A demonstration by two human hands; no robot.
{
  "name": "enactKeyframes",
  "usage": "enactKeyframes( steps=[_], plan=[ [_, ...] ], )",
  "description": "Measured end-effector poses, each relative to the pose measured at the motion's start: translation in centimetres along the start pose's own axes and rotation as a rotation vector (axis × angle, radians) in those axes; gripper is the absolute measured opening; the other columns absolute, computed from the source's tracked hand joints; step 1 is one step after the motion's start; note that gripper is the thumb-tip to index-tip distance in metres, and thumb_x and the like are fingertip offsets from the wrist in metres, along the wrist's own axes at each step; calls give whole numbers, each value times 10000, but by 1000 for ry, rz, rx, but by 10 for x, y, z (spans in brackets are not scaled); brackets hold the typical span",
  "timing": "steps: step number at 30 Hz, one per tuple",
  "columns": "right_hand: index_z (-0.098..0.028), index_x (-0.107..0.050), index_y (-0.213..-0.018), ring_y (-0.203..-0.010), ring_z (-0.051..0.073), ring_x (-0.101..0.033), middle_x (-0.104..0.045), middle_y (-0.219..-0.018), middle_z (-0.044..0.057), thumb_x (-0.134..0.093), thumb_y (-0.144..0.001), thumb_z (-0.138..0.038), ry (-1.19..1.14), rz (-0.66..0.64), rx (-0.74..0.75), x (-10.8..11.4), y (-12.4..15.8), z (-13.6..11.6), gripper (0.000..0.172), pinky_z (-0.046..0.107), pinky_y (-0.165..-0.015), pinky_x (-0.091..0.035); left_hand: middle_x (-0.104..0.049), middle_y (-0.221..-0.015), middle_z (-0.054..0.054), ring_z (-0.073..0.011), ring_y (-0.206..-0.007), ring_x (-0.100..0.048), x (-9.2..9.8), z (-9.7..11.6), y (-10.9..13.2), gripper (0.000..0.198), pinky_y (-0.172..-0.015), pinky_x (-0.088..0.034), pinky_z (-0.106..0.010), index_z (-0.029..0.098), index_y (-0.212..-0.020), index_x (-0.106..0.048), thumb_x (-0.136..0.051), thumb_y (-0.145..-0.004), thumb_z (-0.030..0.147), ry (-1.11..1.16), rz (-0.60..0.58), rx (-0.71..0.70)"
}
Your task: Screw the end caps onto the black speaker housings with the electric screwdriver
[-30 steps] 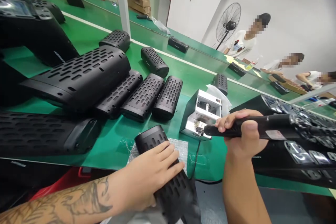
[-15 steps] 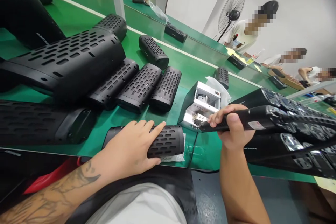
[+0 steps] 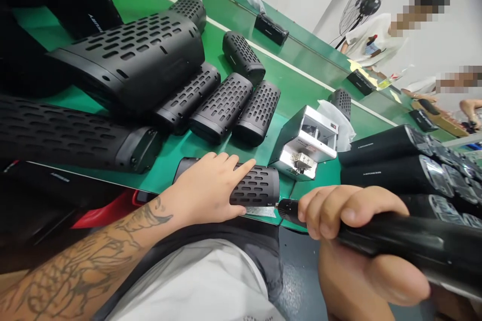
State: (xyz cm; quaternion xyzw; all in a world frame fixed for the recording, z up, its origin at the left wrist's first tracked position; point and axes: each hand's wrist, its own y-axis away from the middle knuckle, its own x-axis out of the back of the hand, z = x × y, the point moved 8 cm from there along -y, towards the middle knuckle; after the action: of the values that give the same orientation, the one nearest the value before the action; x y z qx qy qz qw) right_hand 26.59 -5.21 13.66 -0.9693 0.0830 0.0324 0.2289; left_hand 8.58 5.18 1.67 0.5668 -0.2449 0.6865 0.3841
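My left hand (image 3: 211, 188) lies over a black perforated housing (image 3: 259, 185) at the bench's front edge, thumb on the near side and fingers across its top, holding it down. In my right hand (image 3: 350, 215) is a black electric screwdriver (image 3: 406, 243), its body pointing left. The screwdriver's tip meets the lower right end of the housing; the screw there is too small to make out. Under the housing a strip of clear wrap (image 3: 259, 211) sticks out. Just behind stands a silver and black screw feeder (image 3: 307, 148).
Several more perforated housings (image 3: 222, 105) lie at the left and back of the green bench (image 3: 211, 148). Black units with shiny ends (image 3: 395, 170) are stacked on the right. A plastic bag (image 3: 341, 128) sits behind the feeder. Across the bench, people (image 3: 380, 35) work near a fan (image 3: 369, 6).
My right hand has brought the screwdriver from the screw feeder down and toward me, to the housing's right end. My left hand stays on the housing. The view has shifted.
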Motion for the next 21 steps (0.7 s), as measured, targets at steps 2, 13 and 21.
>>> enactKeyframes(
  steps=[2, 13, 21],
  plan=[
    [-232, -810, -1075, -573, 179, -707, -736, -735, -26, -919, -1030, -588, -31, -49, 3, -1, -3, 6, 376, 395, -634, -637, -778, -1396, -190, -421, -1215, -762, 0, 0, -1, 1062, -1000, -561, -519, 201, -1810, -534, -885, -950, 718, -2, -9, 1],
    [-219, -739, -1040, -592, 145, -680, -695, -741, -40, -939, -1010, -394, -98, -270, 27, -21, -8, 22, 268, 341, -613, -624, -770, -1420, -211, -435, -1237, -754, 3, 3, -1, 1055, -987, -573, -538, 180, -1810, -526, -861, -968, 719, -6, -45, 9],
    [-234, -723, -1018, -573, 142, -657, -660, -723, -45, -921, -974, -408, -103, -296, 16, -24, -9, 28, 267, 326, -610, -620, -767, -1403, -197, -424, -1227, -763, 3, 5, -2, 1037, -986, -571, -527, 201, -1803, -535, -851, -975, 740, 4, -65, 25]
  ],
)
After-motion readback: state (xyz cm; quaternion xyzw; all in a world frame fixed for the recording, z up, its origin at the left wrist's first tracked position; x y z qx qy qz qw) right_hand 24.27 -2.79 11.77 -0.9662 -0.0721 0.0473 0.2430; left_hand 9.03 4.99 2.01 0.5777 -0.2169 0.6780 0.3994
